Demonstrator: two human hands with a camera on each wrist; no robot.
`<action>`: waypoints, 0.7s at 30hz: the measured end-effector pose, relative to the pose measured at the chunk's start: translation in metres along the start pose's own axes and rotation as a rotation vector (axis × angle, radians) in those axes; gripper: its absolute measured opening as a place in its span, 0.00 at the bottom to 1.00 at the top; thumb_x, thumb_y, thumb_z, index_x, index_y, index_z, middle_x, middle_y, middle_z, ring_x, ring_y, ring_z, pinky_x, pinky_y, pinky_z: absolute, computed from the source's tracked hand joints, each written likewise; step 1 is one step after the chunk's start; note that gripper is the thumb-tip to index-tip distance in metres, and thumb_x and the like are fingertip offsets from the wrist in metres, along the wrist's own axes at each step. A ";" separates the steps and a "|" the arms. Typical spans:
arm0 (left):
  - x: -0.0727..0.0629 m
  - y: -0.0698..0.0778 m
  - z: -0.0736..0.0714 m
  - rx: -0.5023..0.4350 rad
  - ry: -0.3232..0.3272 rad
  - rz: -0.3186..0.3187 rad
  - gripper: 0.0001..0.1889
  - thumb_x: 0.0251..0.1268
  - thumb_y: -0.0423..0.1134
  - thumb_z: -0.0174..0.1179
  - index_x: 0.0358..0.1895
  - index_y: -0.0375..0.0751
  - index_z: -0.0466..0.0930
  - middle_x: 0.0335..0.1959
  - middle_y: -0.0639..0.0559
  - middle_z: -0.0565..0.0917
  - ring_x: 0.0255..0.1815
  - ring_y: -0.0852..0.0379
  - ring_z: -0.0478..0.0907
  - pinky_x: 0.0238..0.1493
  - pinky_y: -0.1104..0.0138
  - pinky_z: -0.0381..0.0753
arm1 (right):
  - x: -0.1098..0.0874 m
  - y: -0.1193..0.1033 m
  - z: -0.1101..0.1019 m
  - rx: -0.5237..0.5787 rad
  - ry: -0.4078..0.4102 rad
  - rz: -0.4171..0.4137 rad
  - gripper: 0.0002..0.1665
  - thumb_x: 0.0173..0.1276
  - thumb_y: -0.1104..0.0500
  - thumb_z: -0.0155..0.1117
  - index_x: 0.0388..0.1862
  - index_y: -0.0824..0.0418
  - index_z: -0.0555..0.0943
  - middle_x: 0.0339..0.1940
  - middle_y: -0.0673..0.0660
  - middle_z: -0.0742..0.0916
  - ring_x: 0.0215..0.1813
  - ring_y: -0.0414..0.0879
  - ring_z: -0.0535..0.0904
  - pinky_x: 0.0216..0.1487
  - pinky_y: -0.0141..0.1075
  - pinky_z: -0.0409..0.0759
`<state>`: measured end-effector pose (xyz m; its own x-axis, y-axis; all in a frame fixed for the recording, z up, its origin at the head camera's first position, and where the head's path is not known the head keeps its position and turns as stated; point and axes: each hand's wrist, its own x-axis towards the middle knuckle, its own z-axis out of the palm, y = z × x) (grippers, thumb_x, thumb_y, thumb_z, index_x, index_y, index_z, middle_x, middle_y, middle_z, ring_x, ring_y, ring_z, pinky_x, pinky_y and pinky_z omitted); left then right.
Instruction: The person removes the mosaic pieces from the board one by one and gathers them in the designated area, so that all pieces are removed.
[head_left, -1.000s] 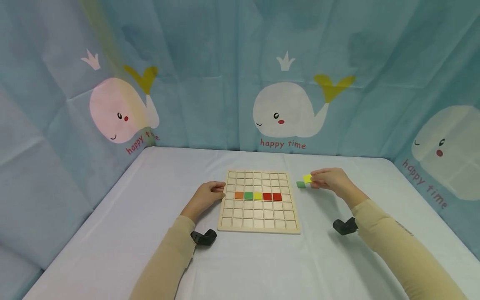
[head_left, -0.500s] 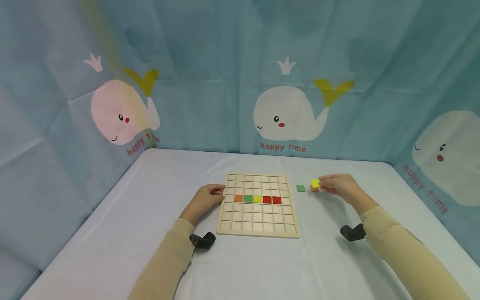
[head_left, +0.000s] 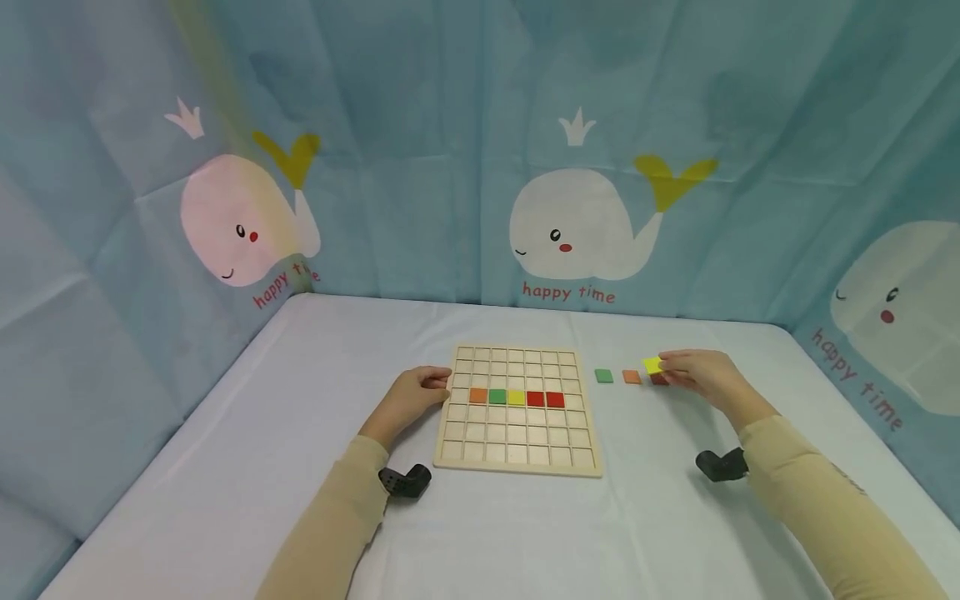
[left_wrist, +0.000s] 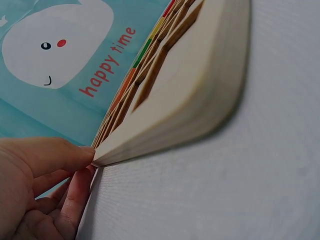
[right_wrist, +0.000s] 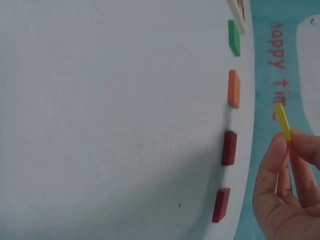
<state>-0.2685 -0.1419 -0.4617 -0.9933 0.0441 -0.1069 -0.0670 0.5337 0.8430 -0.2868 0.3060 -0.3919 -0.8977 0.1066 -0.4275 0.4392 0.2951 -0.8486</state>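
A wooden grid board [head_left: 517, 467] lies flat on the table, with a row of orange, green, yellow and red square tiles across its middle. My left hand [head_left: 408, 398] is at the board's left side; in the left wrist view its thumb and forefinger meet at the rim [left_wrist: 165, 135]. My right hand [head_left: 705, 379] pinches a yellow tile [right_wrist: 282, 121] between thumb and fingertips, raised over the loose tiles. Under it, a dark red tile [right_wrist: 229, 148] is partly covered in the head view. A second dark red tile [right_wrist: 221, 205] shows only in the right wrist view.
To the right of the board lie a green tile [head_left: 603, 376] and an orange tile [head_left: 632, 377], in line with the dark red ones. A white cloth [head_left: 517, 533] covers the table. Behind it hangs a blue curtain [head_left: 420, 225] printed with whales.
My right hand has moved to the right with the yellow tile, passing over the green and orange tiles, which are now uncovered. The left hand has stayed at the board's edge.
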 end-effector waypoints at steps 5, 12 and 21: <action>0.001 -0.001 -0.001 0.004 -0.005 0.003 0.22 0.66 0.37 0.63 0.63 0.40 0.79 0.49 0.45 0.85 0.52 0.53 0.80 0.57 0.57 0.78 | 0.002 0.004 -0.012 0.002 0.038 0.038 0.38 0.74 0.54 0.60 0.77 0.65 0.60 0.78 0.67 0.64 0.38 0.33 0.80 0.48 0.25 0.82; 0.001 0.002 -0.002 0.002 -0.020 -0.002 0.23 0.66 0.37 0.63 0.64 0.40 0.78 0.50 0.45 0.84 0.53 0.51 0.80 0.58 0.56 0.77 | 0.006 0.014 -0.031 -0.008 0.063 0.041 0.40 0.74 0.53 0.61 0.78 0.65 0.59 0.78 0.67 0.65 0.36 0.31 0.81 0.48 0.26 0.82; 0.000 0.002 -0.003 0.007 -0.014 -0.012 0.23 0.66 0.38 0.63 0.64 0.42 0.78 0.51 0.46 0.84 0.53 0.53 0.79 0.58 0.56 0.77 | 0.015 0.027 -0.055 0.044 0.135 0.121 0.39 0.76 0.55 0.58 0.80 0.61 0.56 0.80 0.64 0.60 0.32 0.30 0.80 0.45 0.26 0.82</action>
<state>-0.2692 -0.1429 -0.4586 -0.9910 0.0496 -0.1241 -0.0778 0.5404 0.8378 -0.2903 0.3681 -0.4045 -0.8338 0.2662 -0.4837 0.5424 0.2313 -0.8077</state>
